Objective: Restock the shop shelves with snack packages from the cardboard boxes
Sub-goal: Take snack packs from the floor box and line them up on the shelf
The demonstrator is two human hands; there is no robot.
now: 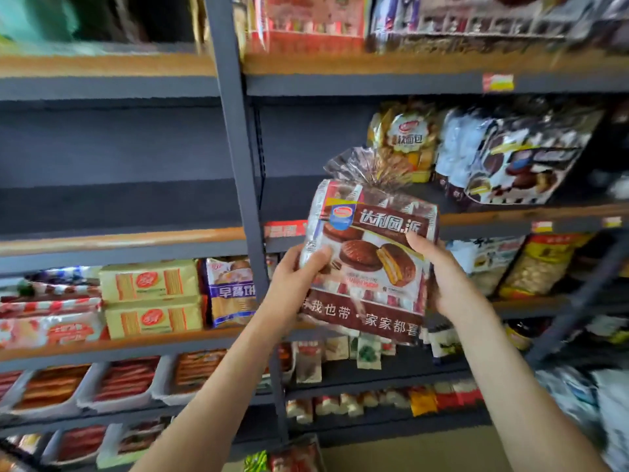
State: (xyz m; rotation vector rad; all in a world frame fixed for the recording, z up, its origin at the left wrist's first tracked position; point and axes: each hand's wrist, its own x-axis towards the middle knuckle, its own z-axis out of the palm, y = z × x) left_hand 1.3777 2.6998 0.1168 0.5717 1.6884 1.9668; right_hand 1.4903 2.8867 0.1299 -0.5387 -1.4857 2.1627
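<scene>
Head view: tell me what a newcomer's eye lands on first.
The brown pie bag, held up at centre before the shelves, with the left hand gripping its left edge and the right hand its right. Next come two yellow packs stacked at left, one on the other, and dark bags leaning on the board at upper right.

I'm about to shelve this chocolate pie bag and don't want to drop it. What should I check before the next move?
1. Grip of the left hand on the chocolate pie bag: ok.
2. Grip of the right hand on its other side: ok.
3. Free space on the middle shelf left of the bread bag: ok.
4. Bag upright, label toward the camera: ok.
5. Seal intact: cannot tell.
</scene>
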